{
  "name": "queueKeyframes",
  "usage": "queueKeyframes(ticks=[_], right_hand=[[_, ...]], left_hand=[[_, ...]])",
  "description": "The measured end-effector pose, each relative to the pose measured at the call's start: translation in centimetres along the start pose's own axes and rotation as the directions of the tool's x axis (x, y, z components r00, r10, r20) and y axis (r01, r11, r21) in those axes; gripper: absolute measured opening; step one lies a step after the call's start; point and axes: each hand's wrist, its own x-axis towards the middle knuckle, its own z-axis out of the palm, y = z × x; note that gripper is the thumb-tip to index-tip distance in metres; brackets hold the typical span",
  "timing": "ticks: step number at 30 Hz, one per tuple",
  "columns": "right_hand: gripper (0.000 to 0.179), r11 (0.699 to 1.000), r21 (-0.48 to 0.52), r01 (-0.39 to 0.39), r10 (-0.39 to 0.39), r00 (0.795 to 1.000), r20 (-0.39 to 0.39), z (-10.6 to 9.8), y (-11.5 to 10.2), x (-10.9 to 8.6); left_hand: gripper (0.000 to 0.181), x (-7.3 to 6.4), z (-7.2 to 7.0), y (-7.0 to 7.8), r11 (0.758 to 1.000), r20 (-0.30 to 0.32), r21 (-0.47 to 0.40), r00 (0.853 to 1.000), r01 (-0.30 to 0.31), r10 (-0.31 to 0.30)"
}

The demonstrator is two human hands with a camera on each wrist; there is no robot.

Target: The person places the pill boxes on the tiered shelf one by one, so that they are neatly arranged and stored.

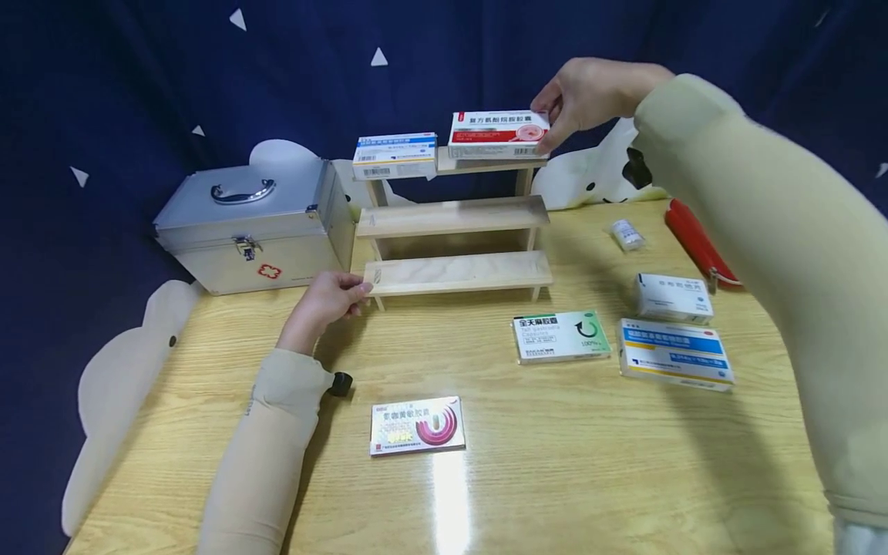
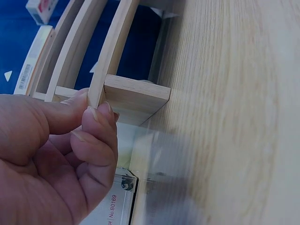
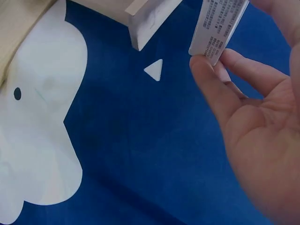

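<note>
Rack (image 1: 454, 218) near tabletop's (image 1: 555, 462) back edge, case (image 1: 267, 247) just beside its left edge. Red box (image 1: 492, 135) at top shelf's right end, contact unclear; narrow gap to blue box (image 1: 395, 158) at left end. Right hand (image 1: 586, 94) fingers clamped on red box's right end; left hand (image 1: 333, 297) pinches bottom shelf's (image 1: 458, 271) left end.

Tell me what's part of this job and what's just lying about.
Likely part of it: red-and-white box, in the right hand; wooden rack, pinched by the left hand; blue-and-white box on the rack; possibly also the green-and-white box, pink-ringed box, small white box and second blue box.

Likely lying about: silver case; red pouch; wrapped container.
</note>
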Motion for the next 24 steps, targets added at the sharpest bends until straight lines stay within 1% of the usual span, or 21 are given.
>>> queueKeyframes(ticks=[5,10,13,16,24], right_hand=[[0.086,0.999,0.016,-0.037,0.037,0.999,0.031,0.0,0.4,1.6],[0.086,0.995,0.05,-0.09,0.085,0.993,0.08,0.3,1.4,2.4],[0.089,0.992,0.074,-0.105,0.097,0.99,0.105,0.6,2.1,2.7],[0.091,0.99,0.101,-0.102,0.09,0.989,0.118,0.9,2.6,2.9],[0.097,0.982,0.122,-0.143,0.124,0.98,0.157,1.4,2.5,3.0]], left_hand=[[0.035,-0.1,0.3,0.1,1.0,0.004,-0.003,1.0,-0.001,0.001],[0.036,-0.2,0.6,0.4,1.0,0.015,-0.007,1.0,-0.01,0.01],[0.037,-0.3,0.7,0.6,1.0,0.019,-0.008,1.0,-0.017,0.017],[0.037,-0.3,0.7,0.5,1.0,0.019,-0.004,1.0,-0.017,0.017],[0.035,-0.6,0.7,0.5,1.0,0.02,0.007,1.0,-0.016,0.016]])
